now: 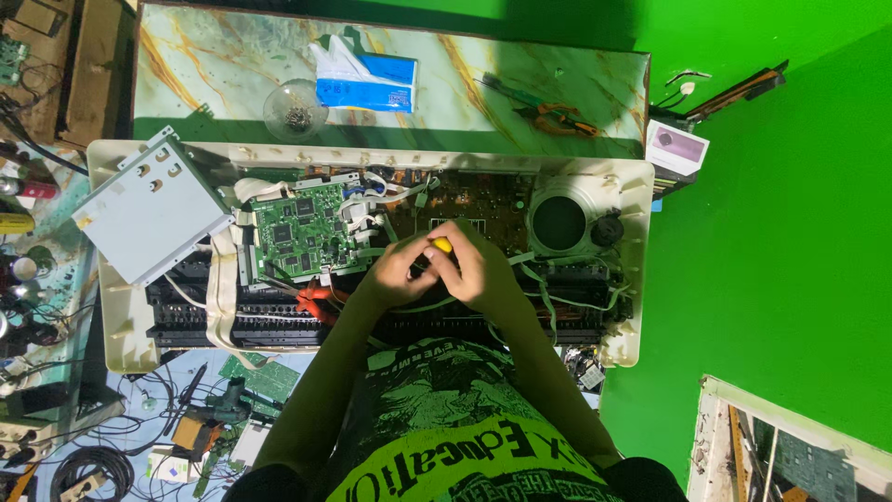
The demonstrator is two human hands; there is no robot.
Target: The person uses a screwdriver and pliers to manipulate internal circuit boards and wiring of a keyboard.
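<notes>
At the centre of the frame, an opened electronic keyboard [372, 242] is laid across the desk [223, 65], its cream casing [116, 316] turned so that the inner parts are exposed. Both hands are brought together over the brown circuit board [465, 200] at mid-frame: the left hand [398, 271] and the right hand [474, 270] are closed around a yellow-handled tool [442, 245] (only the yellow end is seen between the fingers, so the tip and what it touches cannot be told). The fingers of both hands are curled narrow around that handle.

As far as can be judged, the dismantling is well along. A grey metal cover plate [150, 206] is already lifted off and rests tilted at the left end of the casing; a green circuit board [302, 228] lies bare just left of the hands, with white ribbon cables [223, 279] loose beside it. The round speaker [559, 221] at the right is still seated in the casing, and the boards and wiring appear still in place, so much seems left to do.

In the upper part of the frame, a glass bowl [295, 107] holding small dark parts (probably screws) stands near a blue tissue pack [367, 82], and orange-handled pliers [557, 119] lie to the right.
</notes>
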